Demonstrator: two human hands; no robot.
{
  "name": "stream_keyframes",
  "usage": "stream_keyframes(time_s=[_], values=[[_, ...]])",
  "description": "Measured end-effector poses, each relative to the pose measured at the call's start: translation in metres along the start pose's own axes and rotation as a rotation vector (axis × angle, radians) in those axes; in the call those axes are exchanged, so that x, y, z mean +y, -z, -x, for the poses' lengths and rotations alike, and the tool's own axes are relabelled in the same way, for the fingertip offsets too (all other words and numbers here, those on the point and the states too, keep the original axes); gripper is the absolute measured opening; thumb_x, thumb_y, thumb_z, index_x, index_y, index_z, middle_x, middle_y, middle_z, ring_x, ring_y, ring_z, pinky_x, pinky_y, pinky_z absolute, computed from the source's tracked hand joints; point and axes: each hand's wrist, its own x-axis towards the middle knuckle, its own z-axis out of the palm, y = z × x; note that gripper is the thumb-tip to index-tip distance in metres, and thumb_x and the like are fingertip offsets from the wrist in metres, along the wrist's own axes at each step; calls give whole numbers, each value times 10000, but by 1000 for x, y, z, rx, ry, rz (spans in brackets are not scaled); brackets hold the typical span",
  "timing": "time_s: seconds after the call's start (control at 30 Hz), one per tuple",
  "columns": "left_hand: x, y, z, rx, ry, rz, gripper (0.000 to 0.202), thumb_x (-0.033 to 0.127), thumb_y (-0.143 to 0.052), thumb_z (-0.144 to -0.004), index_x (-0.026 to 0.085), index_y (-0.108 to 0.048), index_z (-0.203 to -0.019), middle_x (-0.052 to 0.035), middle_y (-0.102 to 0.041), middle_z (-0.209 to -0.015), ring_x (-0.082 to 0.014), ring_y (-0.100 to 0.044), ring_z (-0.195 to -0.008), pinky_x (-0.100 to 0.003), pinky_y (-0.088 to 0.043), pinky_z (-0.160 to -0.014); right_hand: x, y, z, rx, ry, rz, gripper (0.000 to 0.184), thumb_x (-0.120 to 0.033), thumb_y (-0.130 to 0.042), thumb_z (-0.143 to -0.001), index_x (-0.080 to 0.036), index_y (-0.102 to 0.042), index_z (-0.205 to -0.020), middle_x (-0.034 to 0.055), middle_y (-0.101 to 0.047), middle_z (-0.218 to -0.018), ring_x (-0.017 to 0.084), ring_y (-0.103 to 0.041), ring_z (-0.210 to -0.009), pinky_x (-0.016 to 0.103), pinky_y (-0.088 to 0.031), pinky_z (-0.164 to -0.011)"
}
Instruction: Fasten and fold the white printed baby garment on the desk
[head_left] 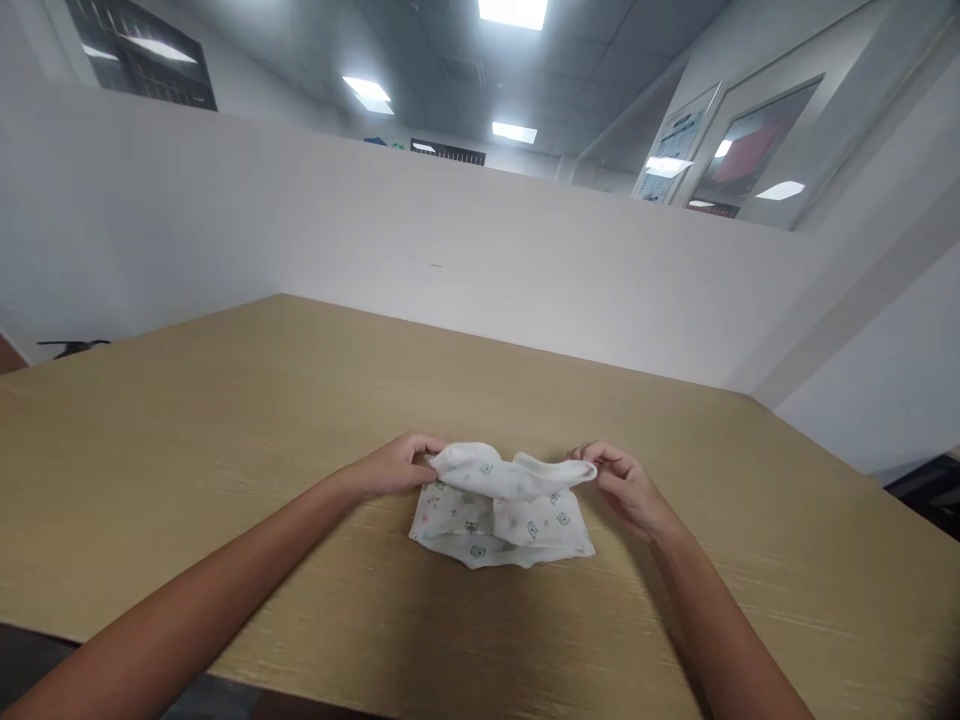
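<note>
A soft white cloth (502, 515) with small green and pink prints is in front of me near the middle of the table. It looks like a small baby garment, though its exact kind does not show. Its lower part lies on the wood, and the far edge is raised and folded over toward me. My left hand (409, 465) pinches the left end of that raised edge between thumb and fingers. At the opposite end, my right hand (621, 485) grips the other corner, its fingertips partly behind the fabric.
The cloth rests on a broad light-brown wooden table (300, 390). A white partition wall (480, 240) closes off the far side. Beyond the right edge stands a dark object (930, 495); a small black item (73, 347) shows past the left edge.
</note>
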Motion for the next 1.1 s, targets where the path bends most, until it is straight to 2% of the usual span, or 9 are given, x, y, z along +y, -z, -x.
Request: stream_keyframes(time_s=[0.13, 0.27, 0.37, 0.47, 0.63, 0.73, 0.9, 1.0, 1.1], values=[[24, 6, 13, -267, -164, -322, 227, 278, -693, -896, 253, -840, -1067, -64, -725, -1040, -195, -655, -949, -287, -490, -842, -9, 9, 4, -259, 100, 106, 317, -434, -810, -893, -185, -655, -776, 65, -666, -882, 197, -616, -880, 326, -475, -827], [39, 1, 19, -512, -185, -457, 243, 418, -673, -957, 248, -841, -911, -69, -708, -899, -189, -640, -862, -302, -485, -796, -18, 8, 11, -416, 5, 339, 293, -461, -673, -1008, -189, -738, -923, 90, -718, -965, 216, -649, -926, 343, -479, -841], [29, -10, 18, -382, -240, -654, 287, 433, -671, -961, 230, -778, -788, -40, -674, -775, -165, -596, -757, -319, -457, -769, -11, -3, 10, -361, -35, 516, 298, -471, -654, -1011, -192, -756, -985, 91, -728, -996, 225, -656, -912, 350, -492, -807], [13, -17, 16, -165, -313, -863, 156, 362, -682, -934, 251, -783, -973, -46, -709, -942, -200, -627, -918, -354, -441, -892, 8, -15, 4, -192, 148, 780, 278, -445, -667, -989, -215, -756, -1116, 95, -725, -1150, 261, -648, -1056, 415, -497, -937], [4, -11, 16, 15, -146, -1029, 613, 611, -755, -838, 259, -673, -1333, -92, -626, -1289, -294, -568, -1169, -410, -406, -1003, 28, -20, -2, -193, 199, 928, 440, -415, -660, -984, -252, -677, -1392, 100, -651, -1406, 310, -566, -1314, 513, -414, -1132], [8, -8, 17, -15, -88, -1036, 445, 556, -730, -853, 214, -693, -1135, -88, -633, -1217, -279, -574, -1113, -387, -406, -963, 23, -19, 1, -230, 147, 884, 395, -277, -656, -919, -237, -718, -1307, 89, -689, -1323, 285, -627, -1208, 462, -462, -1061], [7, -15, 17, -14, -42, -1010, 159, 296, -619, -879, 226, -605, -1021, -17, -692, -1043, -230, -602, -946, -341, -364, -780, 8, -27, 5, -262, 72, 905, 173, -118, -569, -740, -194, -684, -844, 16, -671, -886, 188, -600, -817, 323, -439, -739], [8, -17, 14, 195, -68, -958, 115, 238, -564, -886, 235, -593, -998, -5, -690, -987, -226, -601, -902, -340, -349, -752, 1, -35, 6, -160, 156, 918, 104, -140, -585, -733, -192, -641, -804, 15, -612, -793, 180, -542, -740, 315, -383, -676], [15, -14, 12, 487, -267, -869, 69, 178, -523, -889, 215, -551, -940, -24, -635, -938, -206, -571, -869, -336, -386, -782, -11, -39, 8, 93, 426, 892, 77, -149, -589, -799, -201, -615, -849, 30, -602, -811, 194, -549, -774, 326, -393, -710]])
